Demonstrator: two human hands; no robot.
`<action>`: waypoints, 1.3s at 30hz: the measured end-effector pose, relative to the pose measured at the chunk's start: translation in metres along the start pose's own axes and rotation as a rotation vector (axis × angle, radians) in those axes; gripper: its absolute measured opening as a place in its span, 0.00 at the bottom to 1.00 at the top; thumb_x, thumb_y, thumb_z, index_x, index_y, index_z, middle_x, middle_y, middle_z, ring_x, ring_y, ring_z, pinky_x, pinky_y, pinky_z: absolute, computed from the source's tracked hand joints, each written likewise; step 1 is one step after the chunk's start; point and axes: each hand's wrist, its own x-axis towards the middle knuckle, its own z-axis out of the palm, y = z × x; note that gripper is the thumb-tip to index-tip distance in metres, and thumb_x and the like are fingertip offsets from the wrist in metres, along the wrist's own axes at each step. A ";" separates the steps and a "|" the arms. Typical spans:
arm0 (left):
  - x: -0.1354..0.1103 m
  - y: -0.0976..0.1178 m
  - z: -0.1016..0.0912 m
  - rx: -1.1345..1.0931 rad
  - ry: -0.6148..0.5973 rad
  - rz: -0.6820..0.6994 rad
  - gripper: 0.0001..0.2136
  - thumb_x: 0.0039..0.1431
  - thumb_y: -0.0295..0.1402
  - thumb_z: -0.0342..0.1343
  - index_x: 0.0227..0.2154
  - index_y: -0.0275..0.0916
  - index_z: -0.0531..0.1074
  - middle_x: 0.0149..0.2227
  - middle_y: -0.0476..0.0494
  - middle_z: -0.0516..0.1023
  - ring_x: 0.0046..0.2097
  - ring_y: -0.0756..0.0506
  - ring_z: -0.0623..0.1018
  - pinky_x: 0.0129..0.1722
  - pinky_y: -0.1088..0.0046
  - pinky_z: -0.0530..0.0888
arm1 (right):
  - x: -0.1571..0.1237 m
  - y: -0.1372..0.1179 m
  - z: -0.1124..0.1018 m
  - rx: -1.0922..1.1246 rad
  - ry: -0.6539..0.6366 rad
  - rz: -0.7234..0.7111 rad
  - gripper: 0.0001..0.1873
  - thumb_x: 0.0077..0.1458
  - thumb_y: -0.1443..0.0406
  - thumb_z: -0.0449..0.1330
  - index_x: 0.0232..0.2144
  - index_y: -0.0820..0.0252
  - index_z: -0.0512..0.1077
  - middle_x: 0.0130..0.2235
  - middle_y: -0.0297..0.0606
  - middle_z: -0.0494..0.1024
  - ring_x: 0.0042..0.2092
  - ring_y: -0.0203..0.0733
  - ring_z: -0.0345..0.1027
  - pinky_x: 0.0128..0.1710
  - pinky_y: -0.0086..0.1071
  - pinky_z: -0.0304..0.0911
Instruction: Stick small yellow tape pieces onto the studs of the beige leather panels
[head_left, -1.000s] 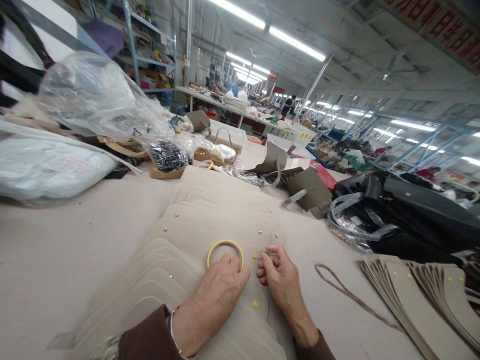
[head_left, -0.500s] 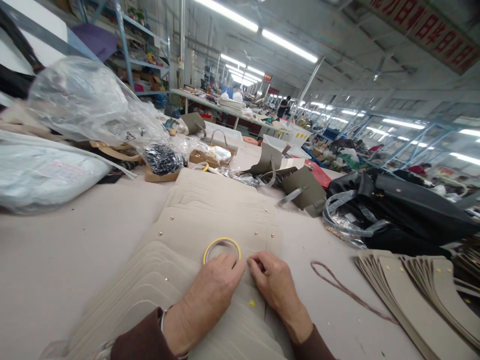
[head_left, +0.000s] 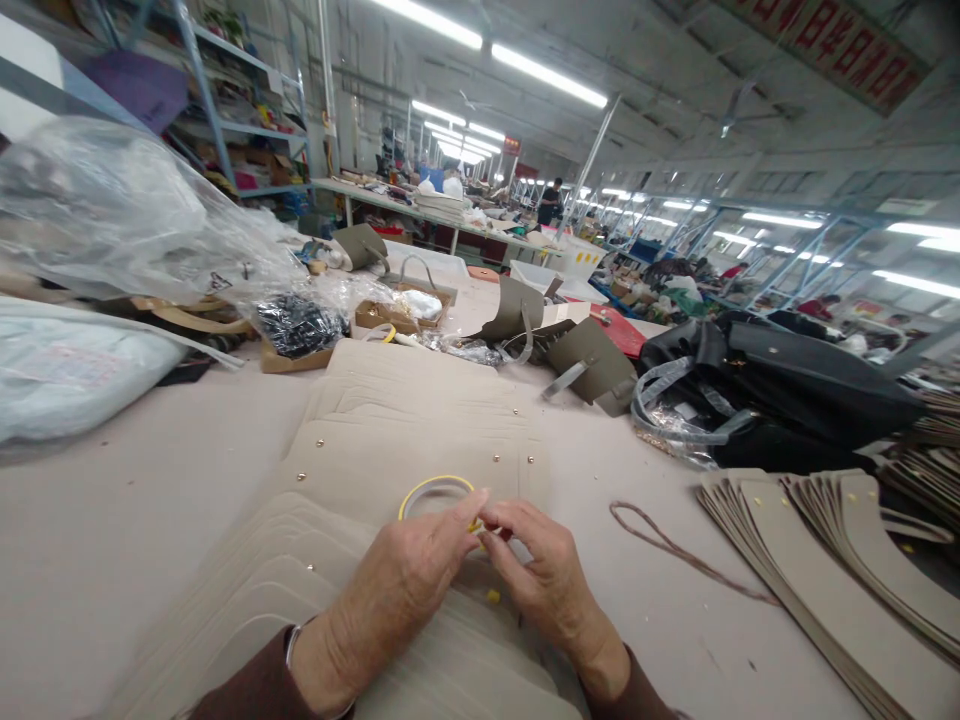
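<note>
Your left hand (head_left: 401, 575) holds the yellow-edged tape roll (head_left: 431, 485); your right hand's (head_left: 544, 570) fingertips are narrow beside it, gripping what, I cannot tell. The roll sits over stacked beige panels (head_left: 409, 430), midway across the tabletop (head_left: 225, 470); beige strips (head_left: 802, 570) fan toward its right edge.

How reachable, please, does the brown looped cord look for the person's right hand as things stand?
Probably yes: the brown looped cord lies on the pale tabletop right of the right hand, with nothing visible between them, though that hand is occupied near the thin yellow-edged ring.
</note>
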 end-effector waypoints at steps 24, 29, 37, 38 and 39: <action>0.007 0.010 0.006 0.107 -0.208 -0.165 0.09 0.65 0.25 0.43 0.31 0.38 0.66 0.29 0.47 0.70 0.30 0.45 0.70 0.29 0.71 0.65 | 0.004 0.019 -0.003 0.427 0.133 0.811 0.11 0.45 0.60 0.64 0.24 0.64 0.73 0.18 0.31 0.74 0.17 0.33 0.67 0.18 0.24 0.63; 0.017 0.005 0.007 0.242 -0.491 -0.278 0.06 0.62 0.23 0.49 0.35 0.38 0.68 0.37 0.43 0.73 0.40 0.40 0.70 0.40 0.63 0.69 | -0.001 0.035 -0.007 0.355 0.060 0.818 0.15 0.47 0.57 0.64 0.28 0.66 0.76 0.21 0.35 0.76 0.21 0.34 0.70 0.23 0.26 0.67; 0.020 0.011 0.002 0.158 -0.587 -0.326 0.09 0.60 0.19 0.46 0.35 0.38 0.68 0.36 0.44 0.72 0.39 0.41 0.69 0.40 0.63 0.67 | -0.004 0.034 -0.002 0.129 -0.060 0.718 0.11 0.52 0.61 0.59 0.25 0.63 0.76 0.20 0.34 0.75 0.22 0.36 0.68 0.23 0.27 0.65; 0.019 0.011 0.002 0.152 -0.586 -0.326 0.10 0.60 0.19 0.46 0.35 0.38 0.68 0.36 0.44 0.72 0.39 0.41 0.69 0.40 0.62 0.67 | -0.004 0.032 -0.002 0.075 -0.071 0.682 0.11 0.52 0.62 0.59 0.25 0.63 0.76 0.20 0.34 0.75 0.22 0.36 0.68 0.23 0.27 0.64; 0.019 0.011 0.002 0.148 -0.585 -0.326 0.10 0.59 0.19 0.46 0.35 0.38 0.68 0.36 0.44 0.72 0.39 0.41 0.69 0.40 0.62 0.67 | -0.003 0.031 -0.002 0.016 -0.078 0.640 0.10 0.53 0.63 0.58 0.25 0.62 0.77 0.21 0.34 0.75 0.23 0.37 0.68 0.24 0.27 0.63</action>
